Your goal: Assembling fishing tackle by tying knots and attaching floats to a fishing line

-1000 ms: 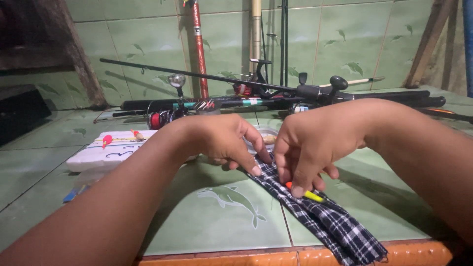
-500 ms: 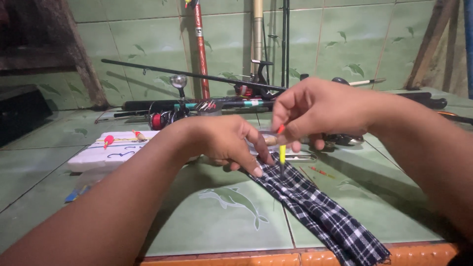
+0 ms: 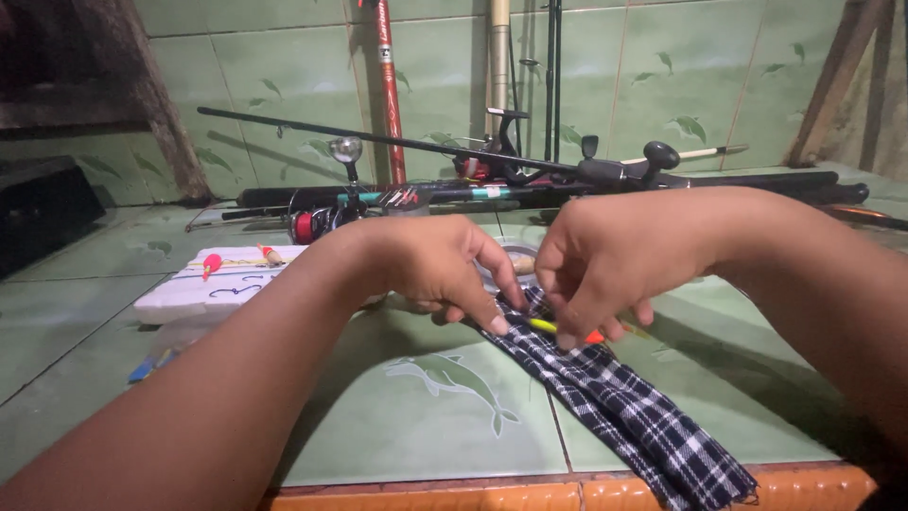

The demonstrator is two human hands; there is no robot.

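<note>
A small yellow-and-orange float (image 3: 558,329) is pinched between the fingers of the right hand (image 3: 605,265) and the left hand (image 3: 440,270), atop the plaid cloth strip (image 3: 624,412); fishing rods (image 3: 530,185) are seen at twelve o'clock.

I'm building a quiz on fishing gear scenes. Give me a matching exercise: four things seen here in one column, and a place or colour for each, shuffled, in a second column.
Things:
1. checked cloth strip
2. small float
3. white foam block
4. red rod

Places or colours:
A. upright against the tiled wall
B. yellow and orange, pinched at the right hand
C. lying on the green tile toward the orange edge
D. to the left of the left hand, with small floats on top

Pairs: 1-C, 2-B, 3-D, 4-A
</note>
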